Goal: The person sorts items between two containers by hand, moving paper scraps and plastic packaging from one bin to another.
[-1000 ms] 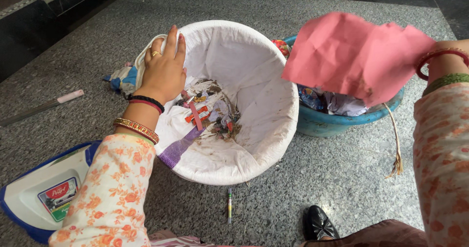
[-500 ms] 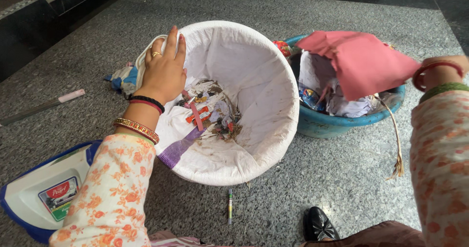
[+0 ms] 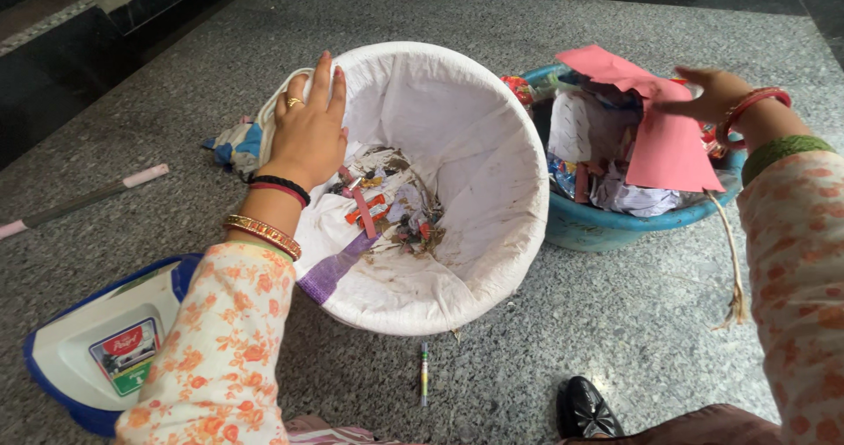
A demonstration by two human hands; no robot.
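On the speckled grey stone floor [image 3: 615, 322], we knelt between two containers: a white cloth-lined basket [image 3: 492, 190] tilted toward us and a blue plastic tub [image 3: 607, 225] just beside it to the right. Our left hand [image 3: 308, 133] lay flat on the basket's near-left rim, fingers spread and pressing the white lining down, its grip closed on nothing that we could see, simply steadying the rim. Inside the basket, at the bottom, sat a small heap of scraps [image 3: 387, 207], torn paper, red and orange wrappers and dusty bits. Our right hand [image 3: 708, 93] hovered over the tub with fingers loosely spread, its fingertips touching the upper edge of a pink sheet of paper [image 3: 664, 137] that lay draped across the crumpled white and coloured rubbish already filling the tub; whether that grip still pinched the sheet or had let go we could not tell. We judged the step in hand to be the dropping of the pink sheet into the tub, with the basket's heap yet to be sorted. The next move would call for freeing the right hand and reaching across into the basket while the left kept it tilted. A striped pen [image 3: 425, 373] lay on the floor below the basket, a blue-and-white plastic lid [image 3: 97, 348] at lower left.
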